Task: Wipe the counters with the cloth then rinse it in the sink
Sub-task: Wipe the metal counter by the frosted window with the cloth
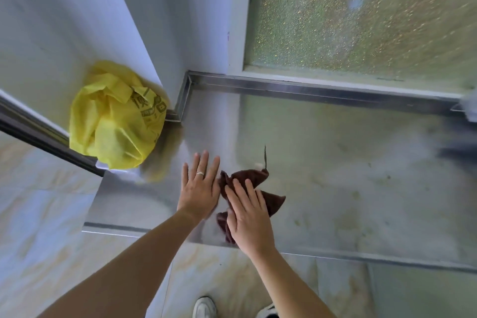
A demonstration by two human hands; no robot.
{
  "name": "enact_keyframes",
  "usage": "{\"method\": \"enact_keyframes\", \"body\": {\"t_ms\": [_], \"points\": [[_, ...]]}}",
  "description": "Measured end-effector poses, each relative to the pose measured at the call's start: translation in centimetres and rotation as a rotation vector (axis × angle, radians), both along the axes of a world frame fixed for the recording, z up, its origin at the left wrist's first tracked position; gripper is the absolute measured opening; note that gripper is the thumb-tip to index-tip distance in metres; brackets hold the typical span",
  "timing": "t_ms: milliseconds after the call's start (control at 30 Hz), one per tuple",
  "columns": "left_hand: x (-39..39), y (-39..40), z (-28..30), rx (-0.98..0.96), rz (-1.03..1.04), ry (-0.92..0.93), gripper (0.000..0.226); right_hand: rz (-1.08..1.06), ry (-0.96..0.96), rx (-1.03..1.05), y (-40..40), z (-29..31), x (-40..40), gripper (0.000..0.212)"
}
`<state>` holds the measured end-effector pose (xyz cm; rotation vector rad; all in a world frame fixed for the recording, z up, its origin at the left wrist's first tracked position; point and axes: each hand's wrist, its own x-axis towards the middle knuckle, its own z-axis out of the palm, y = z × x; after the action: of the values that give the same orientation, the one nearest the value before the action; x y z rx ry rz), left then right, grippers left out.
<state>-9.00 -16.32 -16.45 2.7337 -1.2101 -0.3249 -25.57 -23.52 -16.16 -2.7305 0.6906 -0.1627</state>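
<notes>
A crumpled dark brown cloth (254,178) lies on the stainless steel counter (348,162) near its front left corner. My right hand (249,217) lies flat on top of the cloth with its fingers spread, pressing it down. Just left of the cloth, my left hand (200,186) rests flat on the bare steel, fingers apart, a ring on one finger; its edge touches the cloth. No sink is in view.
A yellow plastic bag (116,116) sits at the counter's left end against a white wall. A raised steel lip (309,88) runs along the back under a frosted window (361,13). The counter's front edge is below my hands; tiled floor and my shoes lie beneath.
</notes>
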Motion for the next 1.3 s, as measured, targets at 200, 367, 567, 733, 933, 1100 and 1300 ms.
{"method": "enact_keyframes", "body": {"t_ms": [200,367,567,733,933,1100,1300], "points": [[-2.3,-2.6,0.3,-0.002,-0.006,-0.015,0.057,-0.094,0.009,-0.086,-9.8,-0.9,-4.6,0.048],[-2.6,-2.7,-0.7,0.017,-0.019,-0.09,0.059,-0.288,0.101,-0.1,-20.4,-1.2,-7.1,0.051],[-2.6,-3.3,-0.5,0.015,0.011,-0.086,0.059,-0.471,0.161,-0.048,-20.5,-0.7,-5.4,0.054],[-3.5,-4.1,-0.1,0.01,0.053,-0.069,0.06,-0.312,0.07,0.009,-10.2,0.3,-5.5,0.058],[-3.5,-4.6,0.0,-0.015,0.063,-0.074,0.06,-0.221,0.064,0.06,-4.8,0.4,-5.3,0.059],[-4.2,-4.9,0.2,0.023,0.084,-0.06,0.061,-0.094,0.018,0.037,-6.6,-0.2,-6.6,0.053],[-12.6,-8.1,0.6,0.021,0.043,0.012,0.062,-0.095,-0.002,0.002,-10.5,-0.3,-11.1,0.05]]}}
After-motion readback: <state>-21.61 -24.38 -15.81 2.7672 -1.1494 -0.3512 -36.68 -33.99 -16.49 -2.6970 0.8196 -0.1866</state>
